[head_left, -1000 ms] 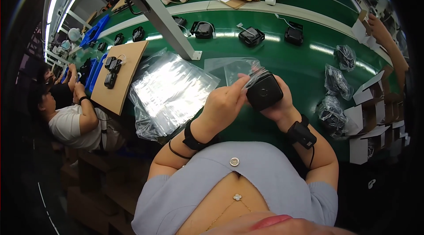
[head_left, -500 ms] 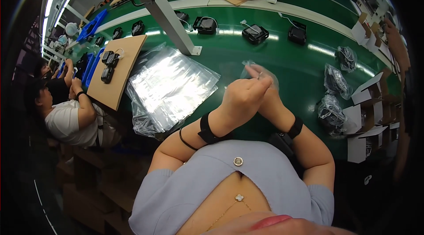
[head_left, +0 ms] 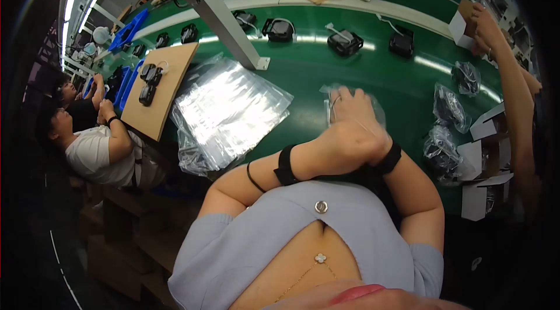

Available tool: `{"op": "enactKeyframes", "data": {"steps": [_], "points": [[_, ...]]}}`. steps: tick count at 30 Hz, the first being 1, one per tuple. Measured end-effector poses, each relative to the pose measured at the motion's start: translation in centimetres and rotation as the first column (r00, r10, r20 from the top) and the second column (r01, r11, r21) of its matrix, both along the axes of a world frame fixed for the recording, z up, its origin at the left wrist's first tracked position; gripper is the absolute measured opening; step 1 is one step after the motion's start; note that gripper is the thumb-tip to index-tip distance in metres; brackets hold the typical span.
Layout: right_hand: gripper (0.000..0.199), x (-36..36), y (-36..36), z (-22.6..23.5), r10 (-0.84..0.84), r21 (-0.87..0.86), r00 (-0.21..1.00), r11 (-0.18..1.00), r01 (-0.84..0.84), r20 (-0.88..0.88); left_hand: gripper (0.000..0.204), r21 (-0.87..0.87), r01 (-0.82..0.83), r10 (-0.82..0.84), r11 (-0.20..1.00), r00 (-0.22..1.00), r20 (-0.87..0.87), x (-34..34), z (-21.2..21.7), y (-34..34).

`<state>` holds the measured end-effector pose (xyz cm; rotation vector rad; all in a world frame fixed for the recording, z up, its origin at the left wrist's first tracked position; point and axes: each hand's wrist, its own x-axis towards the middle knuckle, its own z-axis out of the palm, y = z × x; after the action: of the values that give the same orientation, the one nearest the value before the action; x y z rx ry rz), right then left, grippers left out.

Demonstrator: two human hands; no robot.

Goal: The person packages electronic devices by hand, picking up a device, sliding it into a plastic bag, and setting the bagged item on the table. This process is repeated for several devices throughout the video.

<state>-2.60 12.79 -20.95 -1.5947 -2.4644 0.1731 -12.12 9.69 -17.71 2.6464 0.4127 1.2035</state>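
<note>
My two hands overlap in front of me over the green table (head_left: 309, 88). A thin clear plastic bag (head_left: 379, 115) spreads around the upper fingers. My right hand (head_left: 354, 109) seems to be the upper one, its bent fingers on or in the bag, which it appears to grip. Across its wrist lies my left hand (head_left: 344, 142), knuckles up, with its fingers hidden from view. Left of my hands lies a stack of flat clear plastic bags (head_left: 230, 109), shiny and partly crumpled at its near edge.
Several black devices with white cables (head_left: 345, 42) stand along the far side. Bagged black items (head_left: 449, 107) lie at the right beside open white cartons (head_left: 483, 159). A co-worker's arm (head_left: 510, 85) reaches in there. A metal post (head_left: 224, 27) and brown board (head_left: 166, 85) stand left.
My left hand has swung right, over my right wrist, and the upper fingers have spread within the bag. At the right, a co-worker's arm has come in to a carton.
</note>
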Motion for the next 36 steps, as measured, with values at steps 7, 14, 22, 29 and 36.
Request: {"op": "enactKeyframes", "data": {"steps": [7, 14, 22, 29, 36], "points": [[0.034, -1.3, 1.8, -3.8, -0.062, 0.169, 0.996, 0.984, 0.051, 0.057, 0.016, 0.025, 0.236, -0.218, 0.972, 0.93, -0.297, -0.7, -2.7, -0.3], [0.044, -1.8, 1.6, -3.8, 0.001, 0.101, 0.977, 0.995, 0.021, -0.214, 0.027, -0.177, -0.008, -0.008, 0.984, 0.996, -0.091, -2.7, -2.4, -0.3], [0.055, 1.7, 0.0, -3.2, 0.351, 0.174, 0.886, 0.934, -0.31, -0.304, 0.042, -0.713, -0.356, 0.52, 0.604, 0.854, 0.015, -8.1, -8.9, 7.4], [0.06, 3.4, -1.7, -4.1, 0.096, -0.008, 0.889, 0.994, -0.111, -0.447, 0.044, -0.779, -0.271, 0.208, 0.566, 0.961, -0.183, -8.9, -8.6, 7.3], [0.058, 3.1, -0.1, -4.4, -0.025, -0.085, 0.716, 0.995, -0.049, -0.698, 0.04, -0.711, -0.506, 0.364, 0.488, 0.859, -0.361, -9.0, -6.3, 3.9]]}}
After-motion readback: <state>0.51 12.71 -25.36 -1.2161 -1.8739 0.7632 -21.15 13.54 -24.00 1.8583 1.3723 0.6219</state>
